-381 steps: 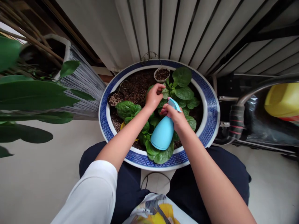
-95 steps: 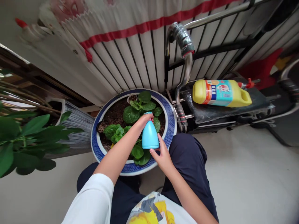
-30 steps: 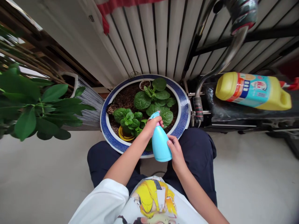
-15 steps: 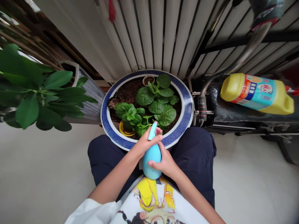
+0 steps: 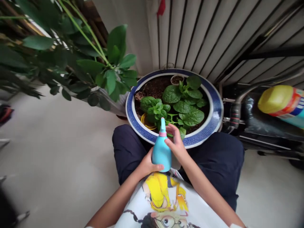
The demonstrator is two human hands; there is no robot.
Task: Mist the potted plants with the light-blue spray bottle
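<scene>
A light blue spray bottle [image 5: 161,152] stands upright in front of my lap, its nozzle pointing up. My left hand [image 5: 147,164] is wrapped round the bottle's lower body. My right hand [image 5: 175,142] rests against the bottle's neck just under the pink collar, fingers partly stretched. Just beyond the bottle is a round blue-and-white planter [image 5: 213,123] filled with dark soil and leafy green plants [image 5: 182,106]. A small pot [image 5: 177,79] sits at its far side and a yellow dish [image 5: 144,122] at its near left.
A tall leafy plant [image 5: 78,60] in a ribbed pot leans in from the left. A yellow jug [image 5: 282,103] lies on a black seat [image 5: 261,126] at the right, by a metal bar [image 5: 237,110]. A ribbed white wall [image 5: 190,34] stands behind. Pale floor [image 5: 59,152] spreads to the left.
My hands have swapped places on the bottle: the left slid from the nozzle down to the body, the right rose from the body to the neck. The view has swung left.
</scene>
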